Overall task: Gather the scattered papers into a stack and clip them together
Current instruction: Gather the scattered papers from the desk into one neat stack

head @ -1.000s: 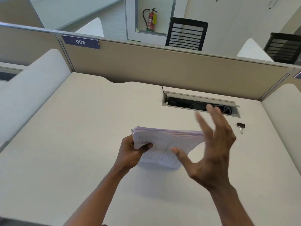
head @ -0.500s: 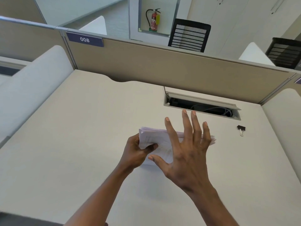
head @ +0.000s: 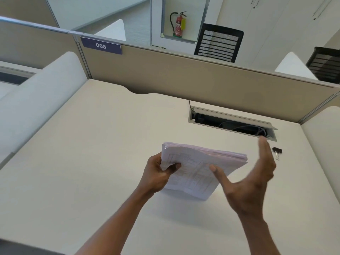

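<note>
A stack of printed white papers (head: 195,168) stands on its lower edge on the desk, tilted toward me. My left hand (head: 158,173) grips the stack's left edge, thumb on the front sheet. My right hand (head: 252,179) is open with fingers spread, just off the stack's right edge, thumb near the front sheet; it is motion-blurred. A small black binder clip (head: 277,151) with silver handles lies on the desk, beyond my right hand's fingertips.
The cream desk (head: 92,162) is walled by a tan partition (head: 184,78) at the back and white dividers at both sides. An open cable tray (head: 231,124) with wires is cut into the desk behind the papers.
My right hand has pulled off the front of the stack and swung out to its right side. My left hand has kept its hold on the stack.
</note>
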